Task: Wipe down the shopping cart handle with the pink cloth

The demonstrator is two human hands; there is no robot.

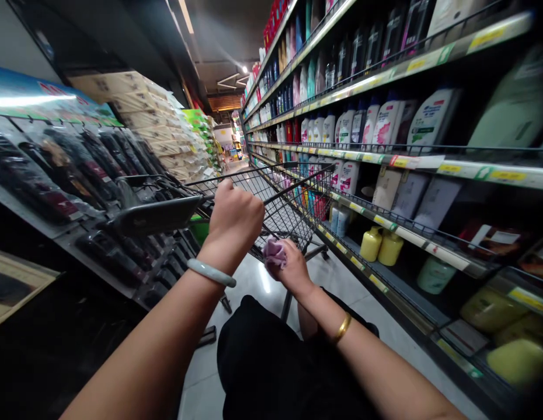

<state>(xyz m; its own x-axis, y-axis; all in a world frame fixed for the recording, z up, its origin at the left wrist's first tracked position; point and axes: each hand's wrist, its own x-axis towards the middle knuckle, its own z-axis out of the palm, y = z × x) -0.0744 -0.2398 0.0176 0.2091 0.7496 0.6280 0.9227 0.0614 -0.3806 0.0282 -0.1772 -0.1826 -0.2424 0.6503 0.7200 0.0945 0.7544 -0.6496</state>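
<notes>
My left hand (236,213), with a pale bangle at the wrist, is closed in a fist at the right end of the shopping cart handle (160,214). The black wire cart (293,213) stands in front of me, tilted in the view. Lower and to the right, my right hand (293,265) is wrapped round a crumpled purple cloth (275,253), whose folds stick out between thumb and fingers. This hand is just below the cart's basket; whether it touches the cart I cannot tell. A gold bangle circles that wrist.
Shelves (385,216) of shampoo bottles (387,122) and yellow jars (370,244) line the right side close by. On the left hang packaged black-handled tools (74,163), with stacked cartons (144,116) beyond. The aisle's tiled floor (249,291) runs ahead between them.
</notes>
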